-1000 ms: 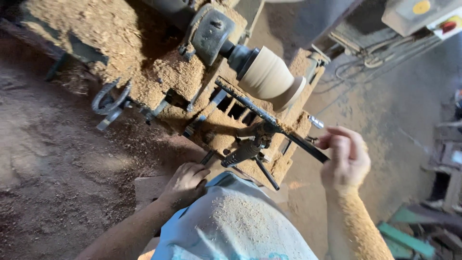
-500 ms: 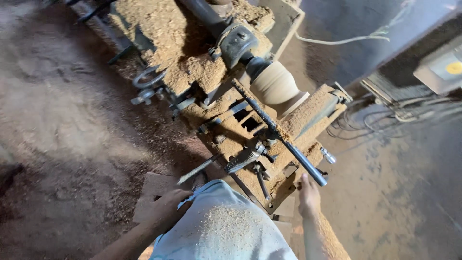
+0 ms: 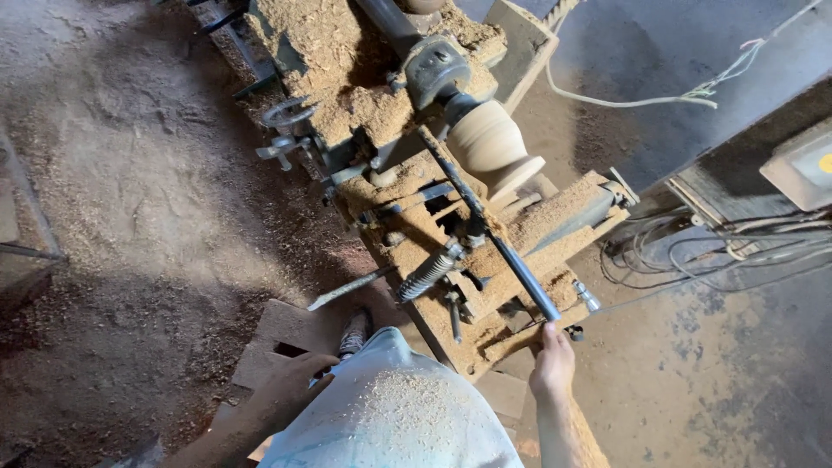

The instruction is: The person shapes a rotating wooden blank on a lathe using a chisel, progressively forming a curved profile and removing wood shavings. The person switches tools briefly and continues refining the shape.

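A pale turned wooden piece (image 3: 490, 143) sits mounted on a sawdust-covered lathe (image 3: 407, 208). A long dark bar (image 3: 494, 234) runs along it toward me. My right hand (image 3: 553, 364) reaches the near end of the lathe bed, just below the bar's tip and beside a small dark knob (image 3: 574, 332); its fingers curl out of sight. My left hand (image 3: 290, 390) rests at my hip against the hem of my dusty light-blue shirt (image 3: 394, 416), over a wooden board (image 3: 282, 334). Nothing shows in either hand.
Sawdust covers the dirt floor (image 3: 130, 217) on the left. Handwheels (image 3: 286, 117) and a lever (image 3: 351, 288) stick out of the lathe's left side. Cables (image 3: 693, 251) trail on the concrete at the right, below a grey cabinet (image 3: 806, 165).
My right hand has dropped from beside the bar's end to the lathe's near edge. My left hand has slid back from the lathe toward my hip. The view has tilted.
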